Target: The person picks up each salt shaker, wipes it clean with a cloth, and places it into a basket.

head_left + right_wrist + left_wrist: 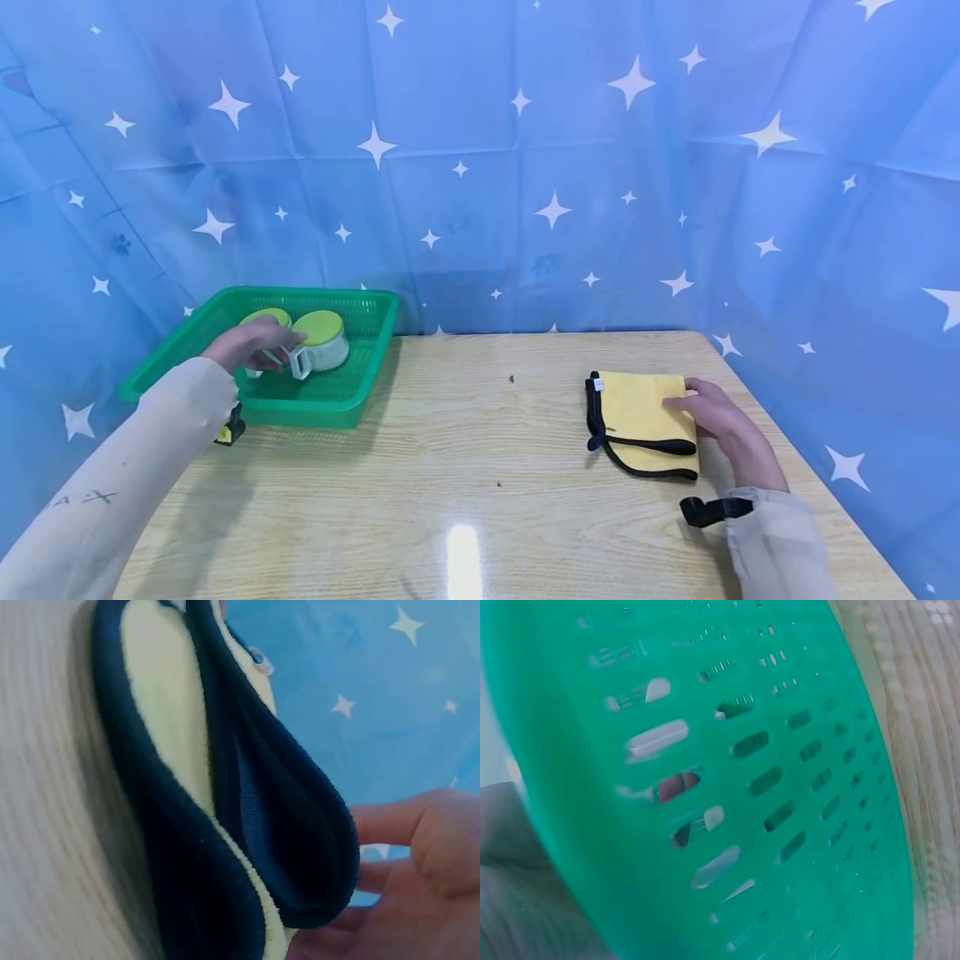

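Observation:
My left hand [258, 340] reaches over the near rim of a green plastic basket [315, 412], its fingers down among two white cups with lime-green lids. Its fingertips overlap the left cup [276, 316] and come right up to the right cup [320, 329], whose handle faces the near side. I cannot tell whether the fingers grip a handle. In the left wrist view the slotted basket wall [802, 787] hides most of the fingers. At the right, my right hand [723, 417] pinches the right edge of a folded yellow cloth [645, 408] with black edging, thumb on top.
The pale wooden table [465, 442] carries the basket at its back left and the cloth at its right. A blue curtain [480, 208] with white stars hangs behind the table and along its right side. Black straps sit on both wrists.

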A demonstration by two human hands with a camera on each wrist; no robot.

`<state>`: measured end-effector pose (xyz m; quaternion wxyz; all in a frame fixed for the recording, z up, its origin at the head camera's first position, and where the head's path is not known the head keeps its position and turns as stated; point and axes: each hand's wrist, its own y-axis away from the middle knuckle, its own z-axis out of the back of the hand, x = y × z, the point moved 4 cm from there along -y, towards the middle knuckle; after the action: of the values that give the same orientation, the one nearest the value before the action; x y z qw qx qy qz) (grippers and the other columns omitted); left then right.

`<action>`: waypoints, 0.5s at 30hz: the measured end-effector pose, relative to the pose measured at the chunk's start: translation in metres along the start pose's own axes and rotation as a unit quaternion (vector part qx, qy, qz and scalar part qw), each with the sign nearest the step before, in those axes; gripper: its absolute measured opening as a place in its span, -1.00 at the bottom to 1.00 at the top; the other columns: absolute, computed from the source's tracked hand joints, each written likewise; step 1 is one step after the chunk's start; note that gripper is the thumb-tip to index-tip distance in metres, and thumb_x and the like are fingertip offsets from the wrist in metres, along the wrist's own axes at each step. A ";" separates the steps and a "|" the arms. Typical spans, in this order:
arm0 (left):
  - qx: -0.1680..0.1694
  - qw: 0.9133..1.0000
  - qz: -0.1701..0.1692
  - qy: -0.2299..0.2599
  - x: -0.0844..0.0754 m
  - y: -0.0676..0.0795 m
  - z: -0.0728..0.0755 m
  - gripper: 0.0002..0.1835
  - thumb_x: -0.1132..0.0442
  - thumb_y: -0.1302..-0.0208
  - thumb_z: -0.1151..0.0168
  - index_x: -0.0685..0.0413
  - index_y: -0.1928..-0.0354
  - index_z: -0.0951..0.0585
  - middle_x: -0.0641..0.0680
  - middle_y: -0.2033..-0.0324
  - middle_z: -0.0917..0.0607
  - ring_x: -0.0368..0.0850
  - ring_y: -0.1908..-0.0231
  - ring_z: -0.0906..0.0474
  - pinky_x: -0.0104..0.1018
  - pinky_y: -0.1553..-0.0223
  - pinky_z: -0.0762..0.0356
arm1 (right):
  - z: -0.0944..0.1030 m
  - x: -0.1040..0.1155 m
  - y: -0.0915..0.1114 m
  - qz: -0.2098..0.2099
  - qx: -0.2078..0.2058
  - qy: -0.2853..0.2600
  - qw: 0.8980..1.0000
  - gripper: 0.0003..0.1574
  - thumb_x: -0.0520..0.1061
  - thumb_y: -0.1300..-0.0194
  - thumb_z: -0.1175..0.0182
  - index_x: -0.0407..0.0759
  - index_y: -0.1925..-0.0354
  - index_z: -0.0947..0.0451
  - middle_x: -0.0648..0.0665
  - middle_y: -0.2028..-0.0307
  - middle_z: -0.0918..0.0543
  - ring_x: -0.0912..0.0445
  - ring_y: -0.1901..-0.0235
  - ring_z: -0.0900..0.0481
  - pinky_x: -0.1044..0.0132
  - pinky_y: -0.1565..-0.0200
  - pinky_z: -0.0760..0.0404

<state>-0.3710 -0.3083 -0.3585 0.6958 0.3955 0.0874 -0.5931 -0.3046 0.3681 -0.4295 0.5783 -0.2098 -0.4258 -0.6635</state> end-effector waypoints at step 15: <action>-0.129 0.983 -0.025 -0.130 -0.020 0.013 0.014 -0.54 -0.04 -0.53 0.08 0.29 0.24 -0.50 0.21 0.39 -0.58 0.15 0.26 -0.68 -0.08 0.31 -0.57 | 0.015 0.063 0.023 0.087 -0.158 0.087 0.980 -0.16 0.10 -0.59 0.03 -0.45 -0.50 -0.05 -0.66 -0.39 -0.23 -0.52 -0.31 -0.32 -0.36 -0.12 -0.51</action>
<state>-0.3695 -0.3024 -0.3314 0.7310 0.2199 0.0819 -0.6408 -0.3011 0.3438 -0.3653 0.6284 -0.2765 -0.2433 -0.6852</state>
